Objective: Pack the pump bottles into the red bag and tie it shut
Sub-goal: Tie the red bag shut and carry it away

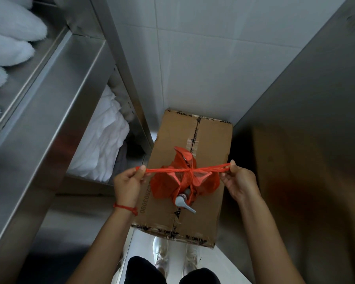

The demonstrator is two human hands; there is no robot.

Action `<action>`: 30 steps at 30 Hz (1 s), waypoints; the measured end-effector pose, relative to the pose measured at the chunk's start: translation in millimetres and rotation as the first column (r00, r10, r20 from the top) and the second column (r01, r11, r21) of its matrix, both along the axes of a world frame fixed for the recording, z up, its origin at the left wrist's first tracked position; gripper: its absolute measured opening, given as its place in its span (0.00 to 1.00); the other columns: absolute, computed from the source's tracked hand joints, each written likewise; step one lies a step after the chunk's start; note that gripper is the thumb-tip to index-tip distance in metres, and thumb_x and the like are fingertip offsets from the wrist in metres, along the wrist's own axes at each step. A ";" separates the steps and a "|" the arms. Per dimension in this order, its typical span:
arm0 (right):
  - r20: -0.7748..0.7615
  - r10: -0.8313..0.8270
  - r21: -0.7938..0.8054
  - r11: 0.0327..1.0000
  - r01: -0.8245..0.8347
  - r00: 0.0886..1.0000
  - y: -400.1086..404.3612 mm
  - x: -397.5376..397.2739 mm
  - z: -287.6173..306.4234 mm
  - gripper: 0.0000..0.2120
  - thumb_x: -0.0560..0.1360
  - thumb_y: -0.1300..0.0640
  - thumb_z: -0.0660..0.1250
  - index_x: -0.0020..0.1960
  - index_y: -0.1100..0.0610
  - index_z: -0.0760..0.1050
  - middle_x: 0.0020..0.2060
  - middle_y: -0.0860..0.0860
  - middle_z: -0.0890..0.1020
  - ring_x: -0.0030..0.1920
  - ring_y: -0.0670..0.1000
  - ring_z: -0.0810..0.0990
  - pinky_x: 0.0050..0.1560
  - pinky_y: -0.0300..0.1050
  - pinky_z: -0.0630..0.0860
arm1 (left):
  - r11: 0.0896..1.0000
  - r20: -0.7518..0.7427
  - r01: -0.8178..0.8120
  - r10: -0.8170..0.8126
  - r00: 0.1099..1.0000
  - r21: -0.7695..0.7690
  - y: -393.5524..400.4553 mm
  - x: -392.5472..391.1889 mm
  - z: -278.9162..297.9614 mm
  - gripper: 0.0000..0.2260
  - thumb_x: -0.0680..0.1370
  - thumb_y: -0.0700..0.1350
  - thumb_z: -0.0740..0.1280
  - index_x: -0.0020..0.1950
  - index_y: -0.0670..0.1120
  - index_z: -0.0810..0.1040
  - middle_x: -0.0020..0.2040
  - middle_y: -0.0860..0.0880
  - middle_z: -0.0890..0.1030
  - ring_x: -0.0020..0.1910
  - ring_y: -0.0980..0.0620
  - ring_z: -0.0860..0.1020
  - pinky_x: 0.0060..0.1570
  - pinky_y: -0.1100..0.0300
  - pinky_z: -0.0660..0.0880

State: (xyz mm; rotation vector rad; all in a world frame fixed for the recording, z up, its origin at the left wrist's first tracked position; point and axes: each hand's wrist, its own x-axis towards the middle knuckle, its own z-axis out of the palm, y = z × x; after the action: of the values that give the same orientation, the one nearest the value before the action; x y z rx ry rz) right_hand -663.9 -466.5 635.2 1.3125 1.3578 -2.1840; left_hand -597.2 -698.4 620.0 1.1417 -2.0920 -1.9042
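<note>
The red bag [168,184] sits on a taped cardboard box [211,140] on the floor. Its two handles are crossed into a knot above the bag and stretched taut sideways. My left hand [129,181] pinches the left handle end, and my right hand [239,181] pinches the right handle end. A grey pump head [182,202] of a pump bottle pokes out of the bag's near side. Another pump top shows faintly through the red plastic at the bag's far side. The bottles' bodies are hidden inside the bag.
Steel shelving [55,103] stands on the left, holding folded white towels [103,138]. A steel cabinet side [307,119] rises on the right, and a white tiled wall [203,58] is behind the box. My white shoes [162,255] stand on the floor just before the box.
</note>
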 end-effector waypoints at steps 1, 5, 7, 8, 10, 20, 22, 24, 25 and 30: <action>0.009 -0.002 -0.011 1.000 0.002 1.000 0.3 -0.2 -0.6 0.09 0.79 0.64 0.55 0.42 0.63 0.72 0.32 0.55 0.70 0.32 0.49 0.70 0.23 0.33 0.73 | 1.000 0.008 -0.013 0.013 1.000 0.010 0.2 1.0 -1.0 0.12 0.74 0.40 0.67 0.31 0.50 0.79 0.22 0.56 0.79 0.30 0.54 0.76 0.34 0.64 0.75; 0.041 -0.018 -0.049 0.999 0.020 0.999 0.0 -1.6 0.7 0.10 0.79 0.66 0.55 0.42 0.63 0.71 0.32 0.55 0.70 0.32 0.50 0.69 0.20 0.32 0.71 | 0.990 0.037 -0.100 0.097 0.995 0.102 2.5 -2.0 -4.6 0.11 0.73 0.39 0.67 0.32 0.48 0.78 0.21 0.57 0.79 0.26 0.57 0.78 0.36 0.59 0.74; 0.015 0.002 -0.036 0.999 -0.001 1.000 1.4 -1.2 4.7 0.13 0.79 0.65 0.56 0.36 0.62 0.69 0.32 0.55 0.70 0.31 0.49 0.70 0.21 0.32 0.72 | 0.992 0.000 -0.071 0.072 0.997 0.107 2.8 -3.1 -2.0 0.11 0.74 0.39 0.67 0.31 0.48 0.78 0.22 0.57 0.79 0.24 0.62 0.76 0.35 0.60 0.75; -0.021 0.042 0.004 0.999 -0.042 0.999 2.8 -0.7 8.1 0.13 0.79 0.64 0.57 0.36 0.62 0.69 0.31 0.55 0.71 0.31 0.49 0.70 0.22 0.33 0.73 | 0.997 -0.036 -0.018 0.020 0.999 0.075 2.3 -3.7 1.6 0.11 0.74 0.39 0.67 0.31 0.49 0.78 0.23 0.57 0.80 0.25 0.63 0.76 0.34 0.63 0.75; -0.155 0.194 0.110 0.978 -0.178 0.969 6.5 0.3 18.7 0.13 0.78 0.63 0.59 0.35 0.61 0.71 0.31 0.55 0.73 0.29 0.48 0.73 0.25 0.32 0.74 | 0.995 -0.124 0.088 -0.083 0.989 0.041 2.0 -9.4 13.1 0.10 0.74 0.40 0.67 0.33 0.49 0.80 0.26 0.58 0.81 0.29 0.63 0.78 0.33 0.68 0.76; -0.314 0.847 0.653 0.521 -0.549 0.430 -27.8 -14.5 65.0 0.08 0.76 0.61 0.64 0.39 0.60 0.76 0.33 0.54 0.79 0.37 0.50 0.78 0.43 0.43 0.74 | 0.875 -0.325 0.481 -0.471 0.820 -0.054 54.7 -64.3 59.6 0.05 0.70 0.37 0.70 0.37 0.46 0.82 0.31 0.55 0.82 0.34 0.57 0.79 0.38 0.64 0.76; -0.301 0.849 0.682 0.510 -0.524 0.435 -28.1 -15.9 62.9 0.07 0.76 0.60 0.64 0.41 0.60 0.77 0.36 0.57 0.80 0.40 0.57 0.79 0.45 0.49 0.75 | 0.857 -0.314 0.514 -0.498 0.808 -0.035 60.3 -69.2 56.1 0.08 0.71 0.36 0.69 0.38 0.48 0.82 0.28 0.58 0.82 0.32 0.61 0.79 0.35 0.68 0.75; -0.290 0.848 0.717 0.500 -0.486 0.444 -28.4 -16.9 60.7 0.07 0.76 0.59 0.64 0.42 0.62 0.77 0.39 0.57 0.80 0.43 0.57 0.79 0.47 0.50 0.74 | 0.854 -0.322 0.520 -0.488 0.811 0.017 65.1 -70.8 53.1 0.07 0.72 0.34 0.67 0.45 0.44 0.81 0.30 0.60 0.82 0.32 0.64 0.79 0.35 0.71 0.75; -0.292 0.844 0.731 0.501 -0.464 0.450 -28.7 -17.2 60.0 0.07 0.76 0.59 0.64 0.42 0.62 0.77 0.40 0.57 0.80 0.43 0.55 0.78 0.47 0.49 0.74 | 0.852 -0.327 0.522 -0.482 0.813 0.042 67.5 -70.9 52.2 0.07 0.73 0.34 0.66 0.49 0.42 0.80 0.32 0.58 0.82 0.32 0.65 0.79 0.34 0.71 0.75; -0.314 0.803 0.735 0.543 -0.406 0.506 -30.7 -18.9 54.6 0.06 0.75 0.61 0.64 0.41 0.60 0.77 0.42 0.60 0.79 0.45 0.57 0.78 0.49 0.56 0.76 | 0.800 -0.341 0.589 -0.525 0.780 0.114 73.1 -67.1 51.1 0.10 0.76 0.32 0.61 0.56 0.35 0.75 0.45 0.40 0.79 0.33 0.64 0.80 0.34 0.73 0.74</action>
State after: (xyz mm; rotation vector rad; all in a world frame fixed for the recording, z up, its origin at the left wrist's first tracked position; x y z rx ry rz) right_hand -682.8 -497.2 689.8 -0.0469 2.4187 -1.6993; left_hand -664.2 -625.3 671.0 0.1975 -2.2532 -2.4100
